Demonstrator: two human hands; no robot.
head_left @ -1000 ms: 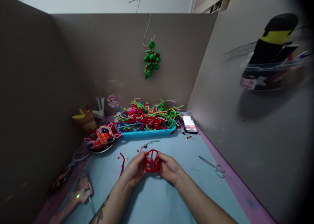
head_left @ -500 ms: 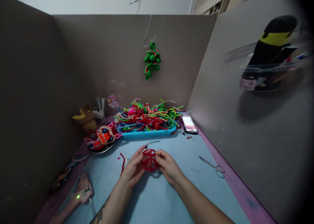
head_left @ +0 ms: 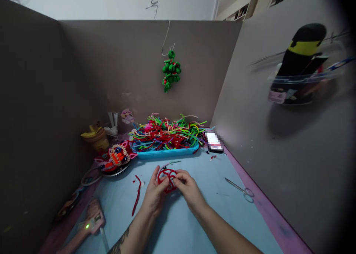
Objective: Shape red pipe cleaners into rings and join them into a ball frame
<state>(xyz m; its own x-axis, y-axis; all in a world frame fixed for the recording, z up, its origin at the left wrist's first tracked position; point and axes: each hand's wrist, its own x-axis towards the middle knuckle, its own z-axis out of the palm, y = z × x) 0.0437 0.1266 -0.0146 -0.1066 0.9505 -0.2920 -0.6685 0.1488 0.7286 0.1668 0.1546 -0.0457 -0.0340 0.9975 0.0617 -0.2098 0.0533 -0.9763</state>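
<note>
Between my two hands, above the light blue table cover [head_left: 191, 224], is a round red pipe-cleaner shape [head_left: 170, 171] with curved pieces inside its ring. My left hand [head_left: 155, 191] grips its left side, the thumb pressed across the inner loops. On the right, my right hand [head_left: 187, 187] pinches its edge between thumb and fingers. A loose red pipe cleaner [head_left: 137, 196] lies left of my left hand. Just beyond the shape lie a small dark bead-like bit and some greenish scraps [head_left: 174, 162].
At the back stands a blue tray [head_left: 167, 153] heaped with colourful pipe cleaners. Scissors [head_left: 241, 190] lie right, a phone [head_left: 214, 142] behind them. A pink glue gun [head_left: 93, 220] with a green light sits front left, near a plate of pipe-cleaner figures [head_left: 116, 159]. A green ornament [head_left: 171, 71] hangs behind.
My left thumb has moved inward over the red shape, which is turned and shifted slightly left. My left hand has uncovered more of the loose red pipe cleaner. The view has shifted slightly.
</note>
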